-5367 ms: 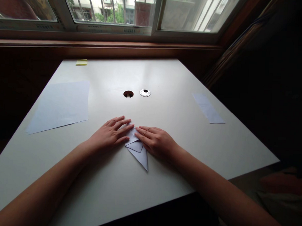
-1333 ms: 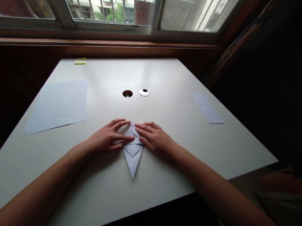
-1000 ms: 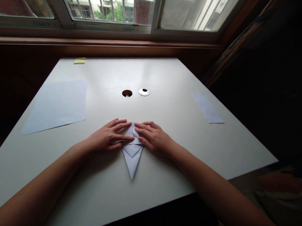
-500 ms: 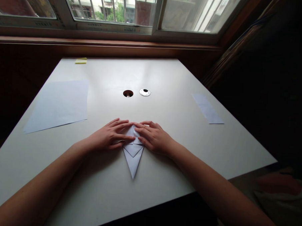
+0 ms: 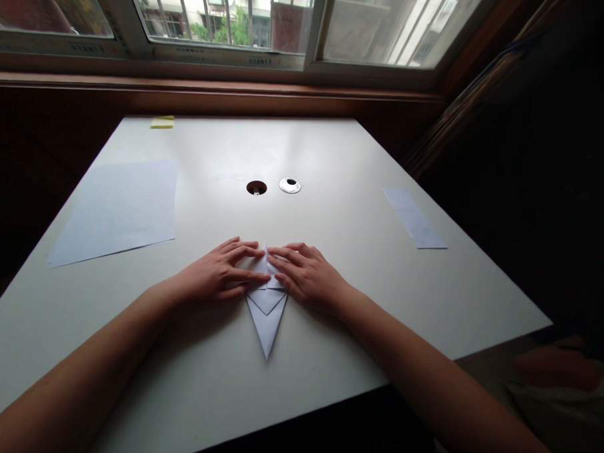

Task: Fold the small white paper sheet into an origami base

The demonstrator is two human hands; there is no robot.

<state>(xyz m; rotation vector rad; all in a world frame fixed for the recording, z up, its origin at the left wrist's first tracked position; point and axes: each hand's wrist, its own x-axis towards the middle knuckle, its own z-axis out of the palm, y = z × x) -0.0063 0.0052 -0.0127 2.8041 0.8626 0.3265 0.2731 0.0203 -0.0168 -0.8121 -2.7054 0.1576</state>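
Note:
A folded white paper lies on the white table, its long point aimed toward me. My left hand rests palm down on the paper's upper left part, fingers stretched out and pressing it flat. My right hand lies on the upper right part in the same way, fingers flat. The fingertips of both hands nearly meet over the paper's centre line. The upper part of the paper is hidden under my hands.
A plain white sheet lies at the left of the table. A narrow paper strip sits at the right. A round cable hole and its loose cap are in the middle; a yellow note pad is at the far left corner.
Since 5.4 s ago the folded paper has turned so its point aims straight at me, and both hands shifted with it. Over the last second the hands barely moved.

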